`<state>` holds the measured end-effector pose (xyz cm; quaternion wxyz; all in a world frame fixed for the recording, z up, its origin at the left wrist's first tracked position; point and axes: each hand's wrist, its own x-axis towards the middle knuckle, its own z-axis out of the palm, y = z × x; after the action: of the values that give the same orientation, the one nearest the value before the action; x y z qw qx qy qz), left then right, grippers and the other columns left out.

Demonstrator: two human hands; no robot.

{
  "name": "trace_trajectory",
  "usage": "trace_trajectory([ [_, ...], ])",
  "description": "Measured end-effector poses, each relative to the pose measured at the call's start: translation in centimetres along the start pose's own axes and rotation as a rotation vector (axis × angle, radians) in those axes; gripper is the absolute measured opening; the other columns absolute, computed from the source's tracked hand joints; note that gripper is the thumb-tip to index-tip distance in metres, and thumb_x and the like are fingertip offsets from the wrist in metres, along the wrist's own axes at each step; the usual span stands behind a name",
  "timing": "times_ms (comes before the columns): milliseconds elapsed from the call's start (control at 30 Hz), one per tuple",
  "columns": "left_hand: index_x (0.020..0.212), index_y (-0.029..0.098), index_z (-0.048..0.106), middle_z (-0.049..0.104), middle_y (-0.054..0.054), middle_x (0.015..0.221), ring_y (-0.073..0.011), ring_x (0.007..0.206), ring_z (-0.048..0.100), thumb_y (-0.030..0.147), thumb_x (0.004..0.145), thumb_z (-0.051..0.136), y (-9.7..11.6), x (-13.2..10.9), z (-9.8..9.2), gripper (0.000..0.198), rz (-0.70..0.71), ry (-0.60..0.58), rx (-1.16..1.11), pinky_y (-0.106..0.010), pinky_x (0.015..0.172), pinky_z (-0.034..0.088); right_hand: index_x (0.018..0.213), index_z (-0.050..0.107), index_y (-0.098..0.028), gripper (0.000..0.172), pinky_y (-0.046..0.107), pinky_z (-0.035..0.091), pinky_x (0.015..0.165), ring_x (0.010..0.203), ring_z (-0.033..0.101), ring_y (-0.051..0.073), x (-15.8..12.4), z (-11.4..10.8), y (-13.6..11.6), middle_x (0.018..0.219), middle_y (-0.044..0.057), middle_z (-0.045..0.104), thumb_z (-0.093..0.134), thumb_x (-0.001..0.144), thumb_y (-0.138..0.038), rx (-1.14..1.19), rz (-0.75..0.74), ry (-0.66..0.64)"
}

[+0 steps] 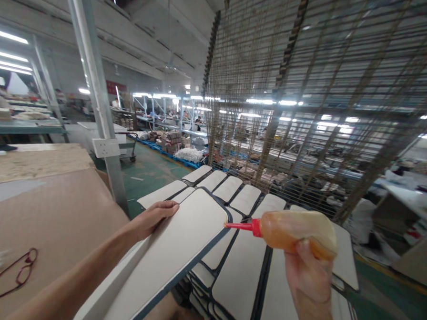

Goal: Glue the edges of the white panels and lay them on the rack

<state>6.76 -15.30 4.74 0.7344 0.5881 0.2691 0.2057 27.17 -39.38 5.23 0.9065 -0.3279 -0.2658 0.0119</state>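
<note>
My left hand (161, 214) grips the left edge of a long cream panel (181, 233) with a dark blue border, its thumb on top and the other fingers hidden beneath. The panel is tilted, its rounded end pointing away from me. In my right hand (308, 274) is a squeeze bottle (298, 232) of amber liquid, lying nearly level. Its red nozzle (240, 226) points left, with the tip at the panel's rounded corner. Under and beyond the panel lie several similar cream pieces (241, 273) with dark edges, some in stacks.
A brown-covered table (58, 211) at left bears a pair of glasses (24, 275). A metal post (102, 113) with a socket box (106, 147) rises beside it. A tall wire-mesh rack (302, 79) leans over the right side. Loaded blue pallets (155, 146) line the aisle.
</note>
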Motion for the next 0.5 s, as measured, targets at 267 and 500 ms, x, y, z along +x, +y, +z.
trace_trajectory([
  [267,0.069,0.017,0.053,0.06,0.003,0.054,-0.0121,0.045,0.054,0.036,0.058,0.075,-0.46,-0.57,0.64,0.032,0.01,0.034,-0.024,-0.02,0.041,0.04,0.094,0.066,-0.025,0.033,0.031,0.051,0.075,0.081,0.066,0.018,-0.11,0.34,0.31,0.075,-0.003,0.071,0.075,0.063,-0.023,-0.058,-0.041,-0.024],
  [500,0.075,0.017,0.054,0.062,0.001,0.06,-0.0132,0.05,0.057,0.035,0.06,0.074,-0.87,-0.77,0.21,0.031,0.0,0.026,-0.026,-0.02,0.043,0.042,0.086,0.067,-0.023,0.027,0.029,0.051,0.069,0.067,0.064,0.015,-0.23,0.69,0.56,0.072,-0.003,0.07,0.076,0.06,-0.023,-0.068,-0.019,-0.016],
])
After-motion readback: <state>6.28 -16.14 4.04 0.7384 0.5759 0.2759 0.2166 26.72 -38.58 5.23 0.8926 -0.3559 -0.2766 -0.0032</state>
